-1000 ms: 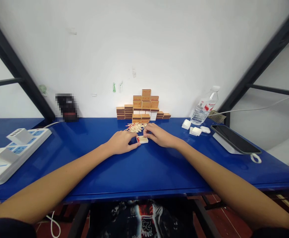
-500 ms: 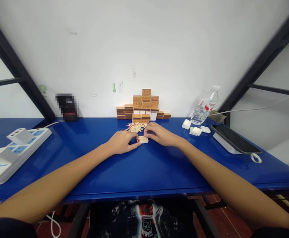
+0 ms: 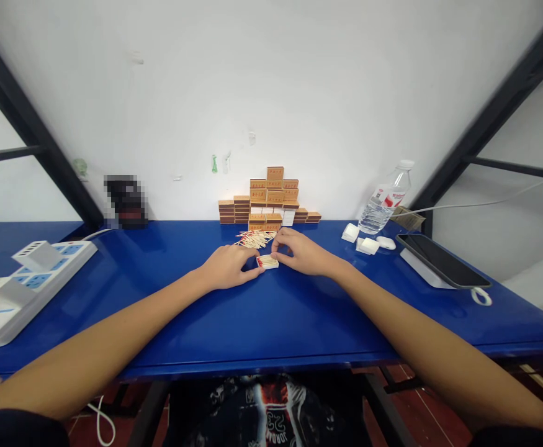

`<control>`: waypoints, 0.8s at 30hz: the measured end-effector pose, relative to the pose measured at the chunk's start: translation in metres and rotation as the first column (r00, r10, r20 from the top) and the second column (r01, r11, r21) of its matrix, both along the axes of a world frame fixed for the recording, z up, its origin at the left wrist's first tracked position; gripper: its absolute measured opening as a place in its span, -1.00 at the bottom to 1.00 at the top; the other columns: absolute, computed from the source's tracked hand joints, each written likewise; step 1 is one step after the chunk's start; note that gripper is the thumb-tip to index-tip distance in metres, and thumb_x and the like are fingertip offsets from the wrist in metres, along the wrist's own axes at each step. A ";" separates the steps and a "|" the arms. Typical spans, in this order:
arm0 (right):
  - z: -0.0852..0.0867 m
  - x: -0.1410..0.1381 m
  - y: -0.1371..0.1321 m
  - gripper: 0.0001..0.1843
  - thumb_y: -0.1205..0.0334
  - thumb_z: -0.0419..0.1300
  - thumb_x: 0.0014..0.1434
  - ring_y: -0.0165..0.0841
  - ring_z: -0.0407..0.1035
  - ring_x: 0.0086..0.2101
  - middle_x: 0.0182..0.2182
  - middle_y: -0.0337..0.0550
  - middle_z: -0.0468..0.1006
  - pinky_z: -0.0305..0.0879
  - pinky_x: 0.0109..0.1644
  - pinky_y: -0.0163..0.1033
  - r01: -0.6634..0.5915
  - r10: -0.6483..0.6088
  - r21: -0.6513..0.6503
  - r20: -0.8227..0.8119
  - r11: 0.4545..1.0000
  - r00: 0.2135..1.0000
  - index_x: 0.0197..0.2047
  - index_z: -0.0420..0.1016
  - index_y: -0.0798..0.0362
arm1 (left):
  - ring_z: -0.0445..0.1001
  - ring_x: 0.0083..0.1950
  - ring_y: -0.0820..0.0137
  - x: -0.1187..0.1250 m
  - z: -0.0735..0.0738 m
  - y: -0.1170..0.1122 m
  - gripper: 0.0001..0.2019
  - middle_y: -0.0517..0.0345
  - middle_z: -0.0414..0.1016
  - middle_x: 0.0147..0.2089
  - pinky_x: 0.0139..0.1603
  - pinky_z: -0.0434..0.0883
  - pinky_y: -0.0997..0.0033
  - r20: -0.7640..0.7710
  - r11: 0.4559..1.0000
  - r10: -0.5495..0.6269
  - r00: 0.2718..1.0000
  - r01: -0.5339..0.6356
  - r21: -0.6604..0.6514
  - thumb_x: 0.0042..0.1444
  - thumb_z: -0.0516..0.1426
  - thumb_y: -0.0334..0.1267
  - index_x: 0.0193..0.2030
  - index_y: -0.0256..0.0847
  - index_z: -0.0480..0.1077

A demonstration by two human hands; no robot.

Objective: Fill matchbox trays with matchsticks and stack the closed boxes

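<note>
A small open matchbox tray [image 3: 268, 262] with red-tipped matches in it lies on the blue table [image 3: 271, 316]. My left hand [image 3: 229, 266] rests curled on the table, its fingertips against the tray's left end. My right hand [image 3: 299, 251] is at the tray's right side, fingers pinched together just above it; what they hold is too small to make out. A loose heap of matches [image 3: 255, 238] lies right behind the tray. Further back, stacked brown matchboxes [image 3: 271, 200] stand against the wall.
A white and blue power strip [image 3: 20, 279] sits at the left edge. At the right are a water bottle [image 3: 385, 202], small white boxes [image 3: 359, 239], and a phone [image 3: 441, 259] on a white stand. A black object [image 3: 126, 200] stands by the wall.
My right hand has shifted slightly back toward the heap of matches. The left hand and the tray have stayed put.
</note>
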State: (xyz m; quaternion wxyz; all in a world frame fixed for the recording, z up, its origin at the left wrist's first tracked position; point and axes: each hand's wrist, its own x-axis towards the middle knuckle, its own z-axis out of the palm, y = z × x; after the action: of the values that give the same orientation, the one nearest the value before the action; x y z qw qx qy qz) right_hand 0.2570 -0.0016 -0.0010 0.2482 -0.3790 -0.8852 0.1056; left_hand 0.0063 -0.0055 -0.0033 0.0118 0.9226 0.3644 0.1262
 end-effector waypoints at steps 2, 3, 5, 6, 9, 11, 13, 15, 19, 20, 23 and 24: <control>0.001 0.000 -0.001 -0.94 0.29 0.22 0.33 -0.21 0.38 -0.13 -0.20 -0.07 0.46 0.32 -0.03 -0.13 0.007 -0.007 0.009 -0.017 1.000 1.000 -0.22 0.52 0.04 | 0.53 -0.35 0.28 0.000 0.000 0.000 -0.65 0.10 0.59 -0.31 -0.36 0.26 0.37 0.000 1.000 0.005 1.000 -0.005 -0.001 0.36 0.11 0.08 -0.04 -0.14 0.52; 0.001 0.000 -0.001 -0.94 0.29 0.22 0.33 -0.22 0.38 -0.14 -0.20 -0.07 0.46 0.32 -0.03 -0.13 0.003 -0.003 0.017 -0.024 1.000 1.000 -0.21 0.53 0.04 | 0.53 -0.35 0.29 0.000 0.000 0.001 -0.65 0.10 0.59 -0.31 -0.36 0.26 0.37 0.002 1.000 0.005 1.000 -0.005 -0.003 0.36 0.11 0.08 -0.03 -0.14 0.52; 0.001 -0.001 -0.001 -0.91 0.29 0.21 0.35 -0.22 0.38 -0.14 -0.21 -0.07 0.46 0.33 -0.02 -0.13 -0.027 0.028 0.029 -0.036 0.999 0.999 -0.19 0.55 0.04 | 0.53 -0.34 0.28 0.000 -0.001 0.001 -0.65 0.09 0.59 -0.30 -0.35 0.27 0.36 0.002 1.000 0.001 1.000 -0.001 -0.004 0.36 0.10 0.08 -0.04 -0.15 0.52; 0.001 -0.001 -0.002 -0.89 0.29 0.20 0.36 -0.22 0.38 -0.13 -0.21 -0.06 0.47 0.34 -0.01 -0.12 -0.048 0.049 0.032 -0.040 0.998 0.998 -0.18 0.57 0.04 | 0.54 -0.33 0.28 0.000 -0.001 0.001 -0.65 0.09 0.59 -0.30 -0.35 0.28 0.36 0.001 1.000 -0.003 1.000 0.003 -0.003 0.37 0.10 0.07 -0.05 -0.16 0.52; -0.001 -0.002 -0.001 -0.84 0.29 0.20 0.36 -0.20 0.39 -0.08 -0.16 -0.03 0.49 0.35 0.07 -0.06 -0.094 0.096 0.034 -0.047 0.995 0.994 -0.12 0.64 0.01 | 0.55 -0.32 0.28 0.000 -0.001 0.001 -0.65 0.08 0.60 -0.29 -0.35 0.29 0.36 -0.002 1.000 -0.012 1.000 0.012 0.001 0.37 0.10 0.06 -0.05 -0.16 0.52; -0.002 -0.002 -0.001 -0.83 0.28 0.22 0.34 -0.19 0.39 -0.05 -0.14 -0.02 0.49 0.35 0.10 -0.03 -0.101 0.103 0.037 -0.046 0.994 0.994 -0.12 0.68 0.00 | 0.55 -0.33 0.28 -0.001 -0.001 0.001 -0.65 0.09 0.60 -0.29 -0.35 0.29 0.36 0.000 1.000 -0.011 1.000 0.011 0.002 0.37 0.10 0.06 -0.02 -0.16 0.52; -0.002 -0.001 -0.001 -0.82 0.29 0.24 0.32 -0.18 0.40 -0.04 -0.13 -0.01 0.48 0.36 0.11 -0.01 -0.104 0.106 0.048 -0.052 0.993 0.993 -0.12 0.70 0.00 | 0.55 -0.32 0.27 -0.001 -0.001 0.001 -0.64 0.09 0.60 -0.29 -0.35 0.29 0.35 0.002 1.000 -0.011 1.000 0.011 0.004 0.37 0.10 0.06 0.00 -0.16 0.52; -0.002 -0.001 -0.001 -0.80 0.30 0.24 0.31 -0.18 0.40 -0.05 -0.12 -0.01 0.49 0.38 0.11 0.00 -0.108 0.112 0.060 -0.058 0.992 0.992 -0.11 0.72 -0.02 | 0.56 -0.31 0.27 -0.001 -0.001 0.001 -0.65 0.08 0.60 -0.28 -0.34 0.30 0.35 0.001 1.000 -0.017 1.000 0.017 0.007 0.38 0.09 0.06 0.01 -0.16 0.52; -0.001 0.000 -0.001 -0.73 0.33 0.25 0.28 -0.17 0.41 -0.05 -0.10 -0.02 0.51 0.40 0.09 0.01 -0.129 0.131 0.056 -0.029 0.990 0.991 -0.05 0.73 -0.09 | 0.56 -0.31 0.27 -0.001 0.000 0.000 -0.65 0.08 0.61 -0.28 -0.34 0.30 0.36 -0.003 1.000 -0.016 1.000 0.016 0.003 0.38 0.09 0.05 -0.01 -0.16 0.53; -0.001 0.000 -0.001 -0.72 0.34 0.25 0.27 -0.17 0.41 -0.05 -0.09 -0.02 0.52 0.40 0.08 0.02 -0.132 0.133 0.053 -0.020 0.990 0.991 -0.04 0.74 -0.09 | 0.56 -0.31 0.27 -0.001 0.000 0.000 -0.65 0.07 0.61 -0.27 -0.34 0.30 0.36 -0.004 1.000 -0.014 1.000 0.014 0.001 0.38 0.09 0.05 0.00 -0.16 0.53; -0.002 0.000 -0.001 -0.71 0.37 0.26 0.25 -0.16 0.41 -0.05 -0.09 -0.01 0.53 0.40 0.09 0.03 -0.134 0.135 0.060 -0.018 0.989 0.991 -0.05 0.74 -0.08 | 0.56 -0.30 0.26 0.000 0.001 0.000 -0.64 0.05 0.62 -0.26 -0.32 0.32 0.37 -0.005 1.000 -0.007 1.000 0.007 0.002 0.38 0.09 0.05 0.01 -0.17 0.53; -0.002 0.000 -0.001 -0.71 0.37 0.25 0.25 -0.15 0.41 -0.04 -0.10 -0.01 0.53 0.40 0.09 0.03 -0.133 0.135 0.064 -0.025 0.989 0.991 -0.06 0.75 -0.07 | 0.57 -0.29 0.26 0.000 0.001 0.000 -0.63 0.05 0.62 -0.25 -0.32 0.32 0.37 -0.006 1.000 -0.006 1.000 0.006 0.002 0.37 0.09 0.05 0.02 -0.17 0.53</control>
State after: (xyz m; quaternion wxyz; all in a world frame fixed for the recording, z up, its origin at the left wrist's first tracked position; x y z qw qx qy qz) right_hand 0.2572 -0.0023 -0.0033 0.2649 -0.3092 -0.9078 0.1001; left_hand 0.0063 -0.0058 -0.0026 0.0104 0.9242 0.3613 0.1236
